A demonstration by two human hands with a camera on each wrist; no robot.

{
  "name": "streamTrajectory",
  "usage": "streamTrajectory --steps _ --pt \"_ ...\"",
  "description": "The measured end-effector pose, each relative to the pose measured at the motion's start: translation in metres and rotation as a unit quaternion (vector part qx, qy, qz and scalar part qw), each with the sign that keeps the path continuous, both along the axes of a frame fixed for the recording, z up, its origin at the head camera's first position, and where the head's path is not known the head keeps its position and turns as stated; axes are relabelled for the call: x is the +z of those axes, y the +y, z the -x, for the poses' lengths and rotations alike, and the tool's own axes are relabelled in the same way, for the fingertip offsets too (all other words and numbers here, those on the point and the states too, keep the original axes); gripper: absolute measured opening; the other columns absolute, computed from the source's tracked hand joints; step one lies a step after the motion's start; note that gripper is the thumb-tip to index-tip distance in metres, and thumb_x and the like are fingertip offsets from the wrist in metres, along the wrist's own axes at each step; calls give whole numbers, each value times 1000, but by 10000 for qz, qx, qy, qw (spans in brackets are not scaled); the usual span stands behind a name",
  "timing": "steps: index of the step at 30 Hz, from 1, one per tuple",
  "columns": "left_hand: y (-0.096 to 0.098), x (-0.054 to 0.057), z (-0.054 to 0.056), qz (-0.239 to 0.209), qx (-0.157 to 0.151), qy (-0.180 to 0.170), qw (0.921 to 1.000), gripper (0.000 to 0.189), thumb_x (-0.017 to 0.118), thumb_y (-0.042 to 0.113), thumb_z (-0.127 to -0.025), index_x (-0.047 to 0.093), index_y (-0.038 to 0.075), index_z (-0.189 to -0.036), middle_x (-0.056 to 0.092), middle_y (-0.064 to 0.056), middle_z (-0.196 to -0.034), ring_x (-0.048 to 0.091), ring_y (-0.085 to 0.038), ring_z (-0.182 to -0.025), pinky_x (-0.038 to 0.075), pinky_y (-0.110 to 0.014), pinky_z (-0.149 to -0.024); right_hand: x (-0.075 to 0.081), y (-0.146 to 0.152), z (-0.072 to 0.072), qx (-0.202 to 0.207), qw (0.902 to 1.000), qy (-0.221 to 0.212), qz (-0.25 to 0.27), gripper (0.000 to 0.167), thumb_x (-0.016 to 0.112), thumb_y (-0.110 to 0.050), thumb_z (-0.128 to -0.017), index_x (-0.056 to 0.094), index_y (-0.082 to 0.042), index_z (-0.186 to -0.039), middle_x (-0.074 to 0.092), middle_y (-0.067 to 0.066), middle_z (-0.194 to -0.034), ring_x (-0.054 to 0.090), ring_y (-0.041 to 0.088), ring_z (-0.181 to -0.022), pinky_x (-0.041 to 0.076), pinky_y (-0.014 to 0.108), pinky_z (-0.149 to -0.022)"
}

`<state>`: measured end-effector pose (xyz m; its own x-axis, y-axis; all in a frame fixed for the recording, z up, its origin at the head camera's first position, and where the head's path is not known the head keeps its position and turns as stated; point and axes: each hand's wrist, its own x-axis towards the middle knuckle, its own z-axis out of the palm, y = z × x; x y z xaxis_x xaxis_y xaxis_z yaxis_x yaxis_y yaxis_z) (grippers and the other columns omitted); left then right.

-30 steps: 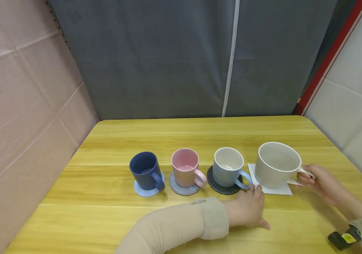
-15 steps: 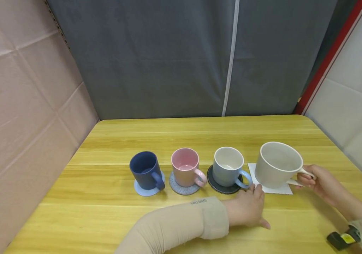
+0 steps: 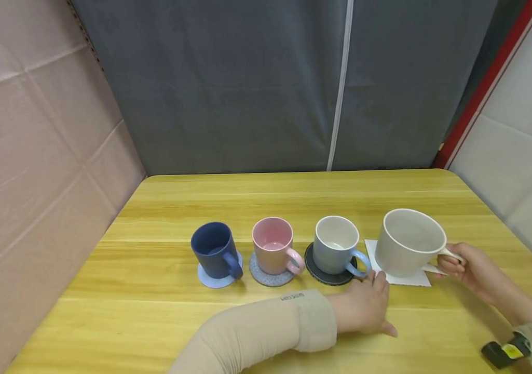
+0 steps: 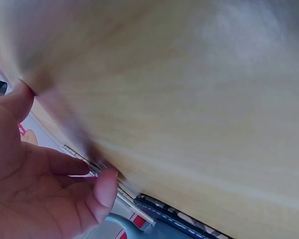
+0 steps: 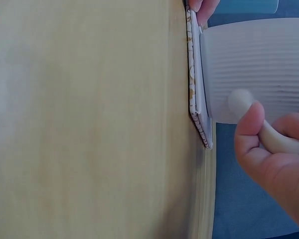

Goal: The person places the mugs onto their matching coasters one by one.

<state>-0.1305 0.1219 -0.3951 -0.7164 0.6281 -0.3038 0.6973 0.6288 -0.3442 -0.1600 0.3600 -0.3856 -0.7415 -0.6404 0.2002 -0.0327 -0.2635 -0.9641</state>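
At the right of the row, a large white mug (image 3: 401, 252) stands on a square white coaster (image 3: 415, 281). My right hand (image 3: 473, 272) grips its handle, fingers curled round it; in the right wrist view the thumb lies along the handle beside the mug's ribbed wall (image 5: 264, 59). My left hand (image 3: 364, 307) reaches to the coaster's front left edge, fingertips touching it and thumb spread apart. Close to these fingers is the handle of a light blue mug (image 3: 332, 255) with a white inside, on a round black coaster (image 3: 318, 276). The left wrist view partly blurs.
Further left, a pink mug (image 3: 270, 255) stands on a speckled grey coaster (image 3: 270, 280). Leftmost, a navy mug (image 3: 213, 259) is on a pale blue coaster (image 3: 210, 282). The wooden table (image 3: 144, 270) has a dark curtain (image 3: 237, 93) behind and light cloth at both sides.
The white mug shifts very slightly to the right on its coaster in my right hand's grip. My left hand stays at the coaster's edge.
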Motion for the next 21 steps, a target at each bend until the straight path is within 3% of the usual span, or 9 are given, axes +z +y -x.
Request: streamTrajectory --steps 21 --pt "2 -1 -1 -15 64 -75 10000 92 28 82 -73 20 27 -146 14 7 -151 21 -8 -135 36 -23 -100 -1 4 0 202 9998 -52 34 38 -8 3 -91 22 0 -68 21 12 -60 21 30 -55 49 29 -79"
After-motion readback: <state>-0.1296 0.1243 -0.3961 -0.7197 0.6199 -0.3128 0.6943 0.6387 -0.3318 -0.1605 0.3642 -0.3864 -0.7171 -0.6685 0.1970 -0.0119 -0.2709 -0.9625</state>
